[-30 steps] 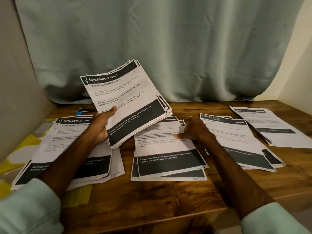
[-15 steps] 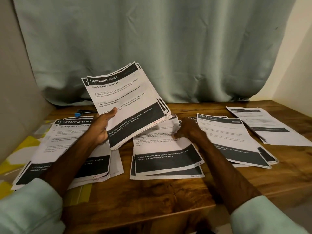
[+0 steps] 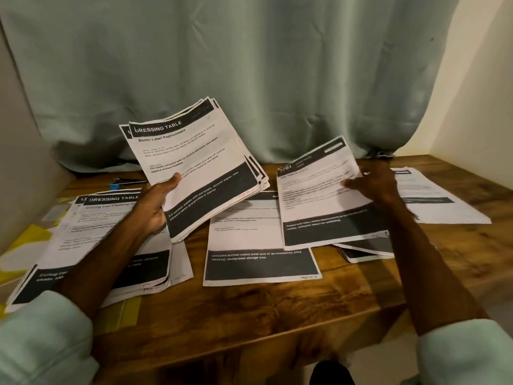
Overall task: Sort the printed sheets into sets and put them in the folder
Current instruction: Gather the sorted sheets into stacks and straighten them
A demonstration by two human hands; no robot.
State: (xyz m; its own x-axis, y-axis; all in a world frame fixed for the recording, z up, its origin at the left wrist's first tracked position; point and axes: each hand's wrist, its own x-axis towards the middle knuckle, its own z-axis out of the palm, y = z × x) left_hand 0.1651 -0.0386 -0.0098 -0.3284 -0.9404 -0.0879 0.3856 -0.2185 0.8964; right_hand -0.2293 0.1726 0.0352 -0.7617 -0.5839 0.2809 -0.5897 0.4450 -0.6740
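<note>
Above table (image 3: pixel 249 315), left hand (image 3: pixel 152 210) fingers (image 3: pixel 171 181) tight on "DRESSING TABLE" stack (image 3: pixel 200 162), right hand (image 3: pixel 379 182) fingers (image 3: pixel 353 184) tight on sheet (image 3: pixel 319 198).

**Head-worn camera looks down over wooden table**

A single wide-angle view, taken from the person's head at the near edge of the table (image 3: pixel 249 315), faces forward and down across its top toward the green curtain (image 3: pixel 249 65) hanging behind the far edge. The lens sits close: both forearms (image 3: pixel 91 262) reach in from the bottom corners, pale sleeves (image 3: pixel 41 337) filling them, and the table's near edge runs across the lower frame.
</note>
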